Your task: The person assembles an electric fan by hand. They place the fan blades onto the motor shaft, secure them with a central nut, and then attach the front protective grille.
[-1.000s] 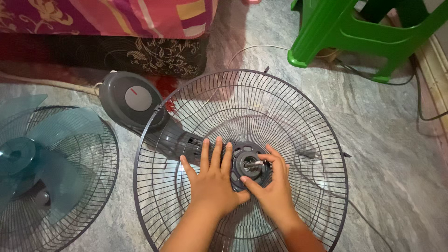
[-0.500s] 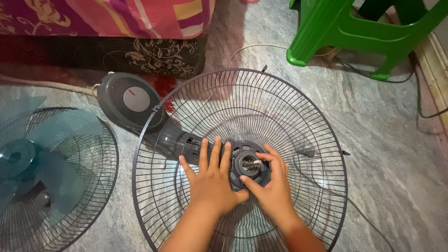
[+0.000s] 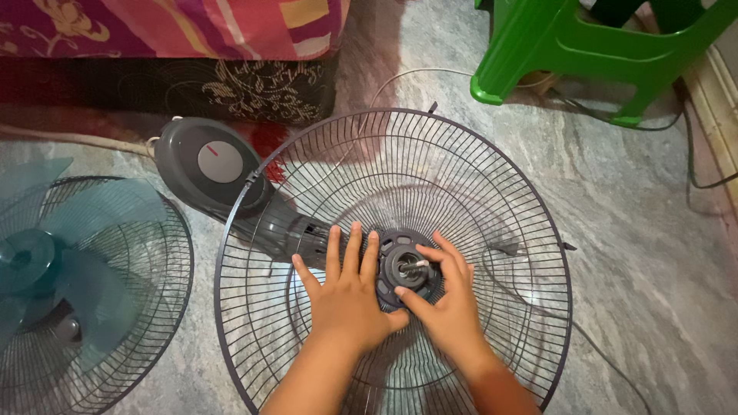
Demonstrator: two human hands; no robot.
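My left hand (image 3: 347, 296) lies flat with its fingers spread on the wires of the rear fan guard (image 3: 392, 253), just beside the dark round locking nut (image 3: 406, 269) at the middle, holding nothing, only pressing down. My right hand (image 3: 446, 303) has thumb and fingers curled round that nut, closed on its rim, with the short metal motor shaft (image 3: 415, 263) poking up through its centre. The guard sits on the grey motor housing (image 3: 284, 227), which lies on the stone floor (image 3: 638, 253) with the round fan base (image 3: 211, 165) up to the left. To do this well I judge the left palm should keep the guard pinned so it cannot spin with the nut, and the right fingers should grip the ribbed edge evenly and turn squarely about the shaft, not tilted, or the plastic thread may cross. I cannot tell from here whether the nut is seated flush against the guard. Well to the left lies the front guard (image 3: 100, 338) with the teal blade (image 3: 46, 257) resting in it, apart from my hands. A green plastic stool (image 3: 584, 54) stands beyond the guard, a cable (image 3: 692, 146) trails past it, and a bed with a patterned cover (image 3: 177, 31) runs along the top
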